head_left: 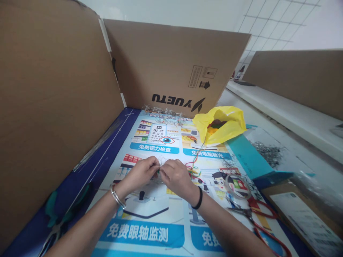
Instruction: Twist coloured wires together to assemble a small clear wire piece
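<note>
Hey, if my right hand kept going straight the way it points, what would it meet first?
Probably your left hand: your right hand points toward its fingertips, which look very close. Whether they touch is unclear from this one view.

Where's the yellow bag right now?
In the head view, the yellow bag sits right of centre, at the far end of the printed sheet, beyond the right hand and near the cardboard panel.
</note>
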`<state>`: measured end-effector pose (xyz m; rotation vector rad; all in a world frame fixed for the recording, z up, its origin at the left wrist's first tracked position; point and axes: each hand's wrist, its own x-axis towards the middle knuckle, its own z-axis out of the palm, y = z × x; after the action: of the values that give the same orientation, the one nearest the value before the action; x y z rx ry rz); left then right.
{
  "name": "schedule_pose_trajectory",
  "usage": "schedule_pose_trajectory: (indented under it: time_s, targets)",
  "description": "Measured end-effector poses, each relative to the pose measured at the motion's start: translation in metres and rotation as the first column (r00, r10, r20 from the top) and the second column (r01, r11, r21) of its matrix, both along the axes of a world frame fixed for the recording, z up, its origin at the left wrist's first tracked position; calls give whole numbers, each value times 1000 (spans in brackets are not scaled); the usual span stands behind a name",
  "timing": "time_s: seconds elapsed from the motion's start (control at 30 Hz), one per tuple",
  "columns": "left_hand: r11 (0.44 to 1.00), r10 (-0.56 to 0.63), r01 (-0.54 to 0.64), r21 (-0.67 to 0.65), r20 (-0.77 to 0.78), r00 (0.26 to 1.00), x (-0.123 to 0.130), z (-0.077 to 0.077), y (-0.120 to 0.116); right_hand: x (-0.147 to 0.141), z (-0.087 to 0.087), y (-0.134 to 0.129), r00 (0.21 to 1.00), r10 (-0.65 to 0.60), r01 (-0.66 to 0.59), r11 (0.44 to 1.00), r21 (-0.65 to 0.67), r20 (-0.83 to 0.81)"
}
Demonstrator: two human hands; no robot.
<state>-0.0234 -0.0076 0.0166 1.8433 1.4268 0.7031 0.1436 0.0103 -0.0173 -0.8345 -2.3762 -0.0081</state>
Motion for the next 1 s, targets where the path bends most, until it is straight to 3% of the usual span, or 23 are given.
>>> schedule_pose_trajectory:
  time_s: [0.13,0.33,0.5,0.6,1.0]
  targets:
    - [1000,-6,6,-1,7,1000,1,-1,-1,-2,-4,2,1000,-21,21,1000,14,-23]
    - [998,-27,30,-46,73,997,-1,-1,0,-1,-9,7,991,-1,-11,996,-86,-137]
    - [978,-46,58,199,-68,997,-5,-6,2,0,-7,7,970,16,-59,983,-172,-242]
    - [964,-59,87,253,-116,992,-6,-9,3,0,-5,7,962,23,-78,978,-193,-272]
    - [963,-131,150,225,-97,987,-4,-12,5,1,-12,9,973,24,-49,993,-106,-230]
